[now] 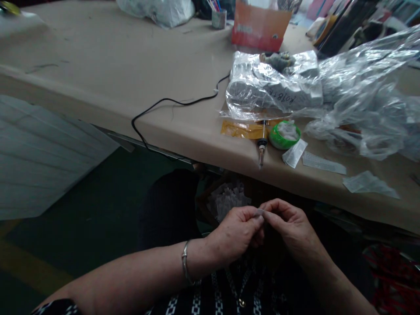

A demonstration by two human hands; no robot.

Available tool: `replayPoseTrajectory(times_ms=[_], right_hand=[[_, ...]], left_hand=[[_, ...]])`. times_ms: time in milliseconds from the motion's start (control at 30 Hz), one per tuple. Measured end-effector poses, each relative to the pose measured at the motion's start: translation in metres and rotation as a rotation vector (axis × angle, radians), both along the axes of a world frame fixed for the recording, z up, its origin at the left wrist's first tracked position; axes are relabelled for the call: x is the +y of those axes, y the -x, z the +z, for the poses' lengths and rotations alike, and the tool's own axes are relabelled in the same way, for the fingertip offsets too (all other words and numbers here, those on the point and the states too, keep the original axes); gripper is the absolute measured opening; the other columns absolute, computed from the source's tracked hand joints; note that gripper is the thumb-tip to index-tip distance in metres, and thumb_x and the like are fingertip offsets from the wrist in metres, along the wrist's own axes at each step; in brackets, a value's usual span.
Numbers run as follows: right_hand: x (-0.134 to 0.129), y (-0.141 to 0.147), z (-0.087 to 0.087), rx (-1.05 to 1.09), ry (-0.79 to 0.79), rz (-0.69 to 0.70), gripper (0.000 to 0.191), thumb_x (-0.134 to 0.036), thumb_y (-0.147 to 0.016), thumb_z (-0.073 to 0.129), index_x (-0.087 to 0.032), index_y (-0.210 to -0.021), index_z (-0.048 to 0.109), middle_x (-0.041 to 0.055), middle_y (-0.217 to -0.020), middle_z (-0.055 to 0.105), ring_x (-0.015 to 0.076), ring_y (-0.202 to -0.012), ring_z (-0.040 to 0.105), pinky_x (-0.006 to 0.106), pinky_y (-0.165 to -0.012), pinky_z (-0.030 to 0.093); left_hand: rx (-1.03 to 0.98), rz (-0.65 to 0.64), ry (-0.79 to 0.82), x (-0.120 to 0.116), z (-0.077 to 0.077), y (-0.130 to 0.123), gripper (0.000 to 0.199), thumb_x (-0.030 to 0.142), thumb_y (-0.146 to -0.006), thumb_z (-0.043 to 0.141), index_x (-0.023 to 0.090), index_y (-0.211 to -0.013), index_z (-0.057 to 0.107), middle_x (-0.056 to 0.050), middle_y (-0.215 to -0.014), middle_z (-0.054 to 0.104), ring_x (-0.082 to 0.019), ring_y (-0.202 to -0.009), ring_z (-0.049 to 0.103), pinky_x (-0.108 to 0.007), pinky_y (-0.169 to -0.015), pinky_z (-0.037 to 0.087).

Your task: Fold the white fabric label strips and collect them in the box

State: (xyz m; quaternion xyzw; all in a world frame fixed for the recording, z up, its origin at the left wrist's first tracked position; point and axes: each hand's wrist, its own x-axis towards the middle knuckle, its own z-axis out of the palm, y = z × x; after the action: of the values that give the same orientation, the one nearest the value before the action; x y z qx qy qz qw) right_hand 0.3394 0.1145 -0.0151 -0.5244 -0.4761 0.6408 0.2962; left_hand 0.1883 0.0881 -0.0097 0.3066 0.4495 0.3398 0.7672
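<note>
Over my lap, in front of the table edge, my left hand point(236, 232) and my right hand point(290, 221) meet at their fingertips. Between them is a small whitish piece point(259, 212), pinched by the thumb and forefinger of each hand; its exact shape is too small to tell. A bracelet circles my left wrist. Just beyond my left hand, below table height, lies a heap of small pale strips point(229, 199). On the table edge above the hands, a soldering-iron-like tool point(261, 146) points its tip toward me, beside a green tub point(285, 135) with whitish material inside.
Pale strips point(323, 163) lie along the table's front edge point(197, 148). Behind them are clear plastic bags point(275, 94) and an orange-red box point(260, 26). A black cable point(173, 101) crosses the table and hangs over its edge. A pen cup point(218, 19) stands at the back.
</note>
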Motion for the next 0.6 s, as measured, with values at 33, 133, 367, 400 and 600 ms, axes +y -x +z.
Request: replayPoseTrajectory(times_ms=[33, 133, 367, 400, 600], right_hand=[[0.003, 0.002, 0.000, 0.017, 0.005, 0.010, 0.026, -0.040, -0.072, 0.072, -0.016, -0.075, 0.063, 0.0007, -0.067, 0.063, 0.0113, -0.053, 0.056, 0.024, -0.052, 0.049], [0.014, 0.006, 0.003, 0.053, -0.039, 0.047, 0.022, -0.038, -0.075, 0.069, -0.018, -0.075, 0.063, 0.0008, -0.068, 0.064, 0.0115, -0.053, 0.056, 0.024, -0.052, 0.049], [0.044, 0.017, 0.010, -0.121, -0.362, 0.061, 0.016, -0.032, -0.077, 0.064, -0.017, -0.072, 0.063, 0.0036, -0.083, 0.067, 0.0148, -0.074, 0.060, 0.025, -0.068, 0.048], [0.047, 0.018, 0.010, -0.150, -0.373, 0.067, 0.016, -0.032, -0.077, 0.063, -0.017, -0.073, 0.063, 0.0036, -0.083, 0.066, 0.0148, -0.074, 0.059, 0.025, -0.068, 0.047], [0.056, 0.022, 0.016, -0.307, -0.403, 0.037, 0.018, -0.035, -0.078, 0.061, -0.017, -0.076, 0.062, -0.0002, -0.070, 0.061, 0.0110, -0.061, 0.052, 0.021, -0.057, 0.042]], left_hand=[[0.015, 0.003, -0.023, 0.002, 0.000, 0.001, 0.027, 0.034, -0.084, 0.050, 0.015, -0.064, 0.053, 0.001, -0.057, 0.051, -0.009, -0.052, 0.046, -0.023, -0.055, 0.037], [0.079, 0.018, -0.114, 0.011, 0.000, 0.005, 0.024, 0.030, -0.084, 0.050, 0.015, -0.067, 0.056, 0.001, -0.059, 0.052, -0.010, -0.055, 0.045, -0.023, -0.056, 0.036], [0.389, 0.143, -0.506, 0.038, 0.002, 0.024, 0.018, 0.024, -0.085, 0.053, 0.015, -0.087, 0.068, -0.003, -0.081, 0.067, -0.013, -0.076, 0.058, -0.021, -0.071, 0.042], [0.425, 0.152, -0.546, 0.041, 0.003, 0.026, 0.018, 0.024, -0.086, 0.054, 0.015, -0.087, 0.068, -0.003, -0.081, 0.068, -0.013, -0.076, 0.059, -0.021, -0.070, 0.043], [0.582, 0.175, -0.720, 0.059, 0.000, 0.029, 0.018, 0.024, -0.087, 0.052, 0.015, -0.082, 0.067, -0.001, -0.073, 0.066, -0.011, -0.068, 0.058, -0.021, -0.064, 0.042]])
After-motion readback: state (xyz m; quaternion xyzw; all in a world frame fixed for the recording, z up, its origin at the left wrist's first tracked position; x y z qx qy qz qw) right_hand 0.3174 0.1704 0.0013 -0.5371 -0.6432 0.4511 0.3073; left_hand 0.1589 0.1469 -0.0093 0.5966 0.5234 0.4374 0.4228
